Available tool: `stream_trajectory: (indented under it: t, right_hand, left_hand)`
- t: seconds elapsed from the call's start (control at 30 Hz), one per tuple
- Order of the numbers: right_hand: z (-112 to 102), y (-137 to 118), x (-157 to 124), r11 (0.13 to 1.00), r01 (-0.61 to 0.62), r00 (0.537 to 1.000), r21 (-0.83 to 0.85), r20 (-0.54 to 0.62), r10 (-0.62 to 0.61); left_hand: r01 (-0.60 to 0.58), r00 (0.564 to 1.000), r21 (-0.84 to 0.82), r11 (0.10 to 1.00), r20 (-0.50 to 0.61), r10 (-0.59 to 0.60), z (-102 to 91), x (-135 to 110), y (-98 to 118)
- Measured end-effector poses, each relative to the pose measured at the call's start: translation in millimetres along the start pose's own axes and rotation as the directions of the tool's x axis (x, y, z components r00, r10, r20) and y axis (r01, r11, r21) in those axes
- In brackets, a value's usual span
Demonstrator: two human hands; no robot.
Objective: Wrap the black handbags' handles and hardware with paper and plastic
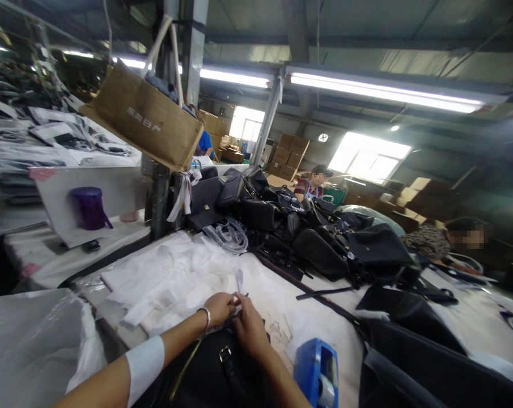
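Observation:
My left hand and my right hand meet above a black handbag at the near edge of the table. Both hands have their fingers pinched together on a thin strip or strap that sticks up between them; I cannot make out exactly what it is. The left wrist wears a bracelet and a white cuff sits further up the arm. The bag shows a small buckle and a gold-coloured edge.
A blue tape dispenser stands right of my right arm. White wrapping sheets cover the table. A heap of black handbags fills the middle. A brown jute bag hangs from a post. Two people sit beyond the table.

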State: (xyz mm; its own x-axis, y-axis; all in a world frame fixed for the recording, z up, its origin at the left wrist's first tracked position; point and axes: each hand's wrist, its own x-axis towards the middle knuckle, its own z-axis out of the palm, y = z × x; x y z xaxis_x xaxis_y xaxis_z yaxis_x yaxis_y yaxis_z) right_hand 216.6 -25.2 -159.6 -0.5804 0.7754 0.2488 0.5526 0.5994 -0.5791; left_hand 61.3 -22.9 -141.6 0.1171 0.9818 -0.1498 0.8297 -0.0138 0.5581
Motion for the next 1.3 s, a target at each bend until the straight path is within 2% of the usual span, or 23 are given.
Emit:
stream_trajectory:
  t: [0.07,0.2,0.47,0.57,0.63,0.7,0.77,0.9,1.0,1.07,1.13,1.17,1.23,1.3]
  right_hand:
    - [4,4,4,1.000,-0.008,1.000,0.004,0.026,0.007]
    - [1,3,5,0.998,0.053,0.994,-0.017,0.100,-0.051]
    - [-12,-12,3,0.987,0.138,0.967,-0.087,0.229,-0.115]
    - [-14,-17,1,0.986,0.133,0.970,-0.101,0.217,-0.108]
    - [-14,-18,-2,0.989,0.114,0.977,-0.096,0.190,-0.094]
    - [-14,-18,-3,0.994,0.085,0.986,-0.067,0.146,-0.075]
    - [-13,-15,-4,0.997,0.068,0.992,-0.028,0.110,-0.064]
    - [-8,-7,-4,0.999,0.051,0.995,-0.003,0.084,-0.050]
    - [-6,-3,-4,0.999,0.039,0.997,0.002,0.072,-0.039]
    - [-5,0,-4,0.999,0.035,0.997,0.011,0.065,-0.036]
    - [-4,2,-5,0.999,0.029,0.998,0.027,0.053,-0.030]
    - [-4,3,-5,0.999,0.026,0.999,0.036,0.046,-0.028]
    - [-4,6,-5,0.998,0.025,0.999,0.056,0.036,-0.027]
    - [-3,9,-5,0.997,0.031,0.999,0.075,0.033,-0.033]
  left_hand:
    - [0.022,1.000,-0.019,1.000,-0.002,-0.022,-0.5,-1,-2]
    - [0.046,0.997,-0.055,0.997,-0.065,-0.050,-5.6,-12,-7]
    - [-0.089,0.992,-0.012,0.996,-0.088,0.087,-20.8,-73,-15]
    - [-0.121,0.981,0.017,0.992,-0.147,0.123,-18.2,-91,-17]
    - [-0.122,0.966,0.038,0.992,-0.223,0.128,-15.3,-106,-27]
    - [-0.088,0.948,0.033,0.996,-0.303,0.094,-11.7,-126,-44]
    - [-0.017,0.943,-0.037,0.999,-0.333,0.004,-8.1,-146,-63]
    - [0.140,0.950,-0.296,0.945,-0.228,-0.213,-1.0,-177,-90]
    - [0.134,0.960,-0.401,0.906,-0.172,-0.219,7.0,-188,-103]
    - [0.104,0.959,-0.415,0.904,-0.199,-0.202,15.5,-191,-110]
    - [0.082,0.934,-0.428,0.900,-0.281,-0.219,26.7,-192,-114]
    - [0.080,0.908,-0.443,0.893,-0.337,-0.248,33.0,-192,-115]
    - [0.096,0.820,-0.484,0.870,-0.457,-0.345,46.1,-192,-115]
    - [0.116,0.706,-0.515,0.850,-0.559,-0.435,59.1,-195,-115]
